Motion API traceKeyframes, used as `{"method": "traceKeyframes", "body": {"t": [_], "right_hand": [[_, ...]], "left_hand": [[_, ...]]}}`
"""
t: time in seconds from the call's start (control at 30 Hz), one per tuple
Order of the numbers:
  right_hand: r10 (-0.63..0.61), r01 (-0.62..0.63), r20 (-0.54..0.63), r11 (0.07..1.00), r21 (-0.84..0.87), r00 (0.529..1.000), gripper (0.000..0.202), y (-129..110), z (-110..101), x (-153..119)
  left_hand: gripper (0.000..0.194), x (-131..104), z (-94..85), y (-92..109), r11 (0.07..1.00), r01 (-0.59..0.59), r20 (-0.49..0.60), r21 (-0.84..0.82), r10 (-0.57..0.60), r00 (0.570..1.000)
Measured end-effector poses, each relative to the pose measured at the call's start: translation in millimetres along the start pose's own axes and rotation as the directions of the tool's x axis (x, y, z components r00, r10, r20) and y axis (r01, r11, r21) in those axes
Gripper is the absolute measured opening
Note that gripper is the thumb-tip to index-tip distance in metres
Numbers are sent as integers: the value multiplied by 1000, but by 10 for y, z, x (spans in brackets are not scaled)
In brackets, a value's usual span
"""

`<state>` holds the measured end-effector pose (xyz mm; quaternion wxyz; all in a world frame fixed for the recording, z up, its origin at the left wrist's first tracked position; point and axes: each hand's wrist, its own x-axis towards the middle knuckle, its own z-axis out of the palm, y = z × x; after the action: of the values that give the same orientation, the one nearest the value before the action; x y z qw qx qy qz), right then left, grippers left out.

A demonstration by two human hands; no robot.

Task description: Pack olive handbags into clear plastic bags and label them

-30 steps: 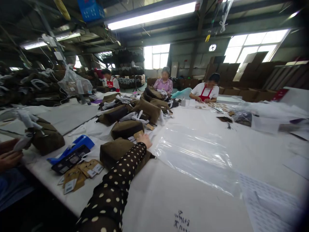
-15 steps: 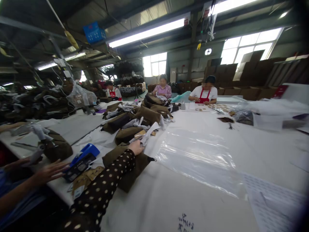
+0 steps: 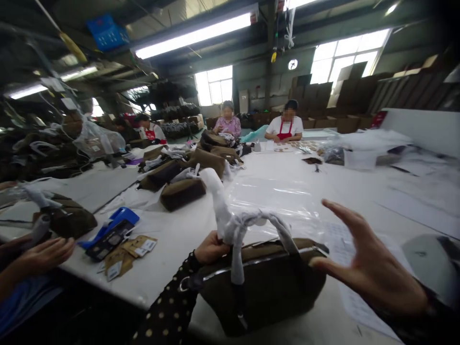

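Observation:
A dark olive handbag (image 3: 273, 292) with a silver zipper stands at the table's near edge. Its handles (image 3: 247, 220) are wrapped in white padding. My left hand (image 3: 212, 248) is closed on the bag's top left side, by the base of a wrapped handle. At the bag's right end my right hand (image 3: 373, 258) is spread wide, thumb by the zipper end and fingers raised. Behind the bag lies a clear plastic sheet (image 3: 273, 189).
Olive bags (image 3: 183, 194) are heaped mid-table. Tags (image 3: 131, 251) and a blue tool (image 3: 120, 218) lie left, near a co-worker's hand (image 3: 46, 256). Printed paper (image 3: 359, 297) is under my right hand. Several people sit beyond.
The handbag has come from the heap to the near edge, with my left hand on it. My right hand has entered from the right. The view has shifted right.

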<state>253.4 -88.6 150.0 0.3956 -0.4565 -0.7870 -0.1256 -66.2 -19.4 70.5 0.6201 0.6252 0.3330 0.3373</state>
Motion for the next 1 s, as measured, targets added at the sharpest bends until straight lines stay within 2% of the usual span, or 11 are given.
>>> {"method": "traceKeyframes", "body": {"t": [0.07,0.13,0.23,0.33,0.43,0.5,0.6,0.7,0.77,0.87,1.0], "right_hand": [[-40,8,213,989,150,976,77,-118,124,110],[-66,-74,426,949,305,902,61,-177,262,169],[16,-287,554,868,406,832,29,-183,421,174],[110,-429,555,761,487,825,23,-162,535,185],[223,-531,548,680,505,806,26,-156,657,311],[312,-549,485,679,487,817,26,-151,730,468],[377,-501,333,714,489,864,25,-135,758,724],[268,-330,197,823,463,943,23,-152,664,805],[66,-123,148,901,417,987,18,-219,610,659],[-221,148,158,915,376,962,8,-395,677,116],[-301,220,222,919,327,927,22,-632,930,-948]], "left_hand": [[47,50,214,-233,997,67,147,-33,-61,987],[51,15,218,-375,992,125,217,-12,-119,969],[61,-166,-89,-404,981,175,39,86,-178,983],[71,-375,-397,-199,986,82,-206,145,-51,977],[76,-439,-437,124,956,-65,-52,286,83,995],[73,-381,-389,320,907,-86,82,413,57,995],[62,-236,-401,553,828,-49,13,559,50,999],[59,-113,-505,784,794,-102,-69,600,178,982],[60,-43,-512,908,742,-185,-40,644,275,961],[58,87,-311,857,565,-252,71,786,322,944],[59,235,202,230,280,-222,172,934,191,966]]}}
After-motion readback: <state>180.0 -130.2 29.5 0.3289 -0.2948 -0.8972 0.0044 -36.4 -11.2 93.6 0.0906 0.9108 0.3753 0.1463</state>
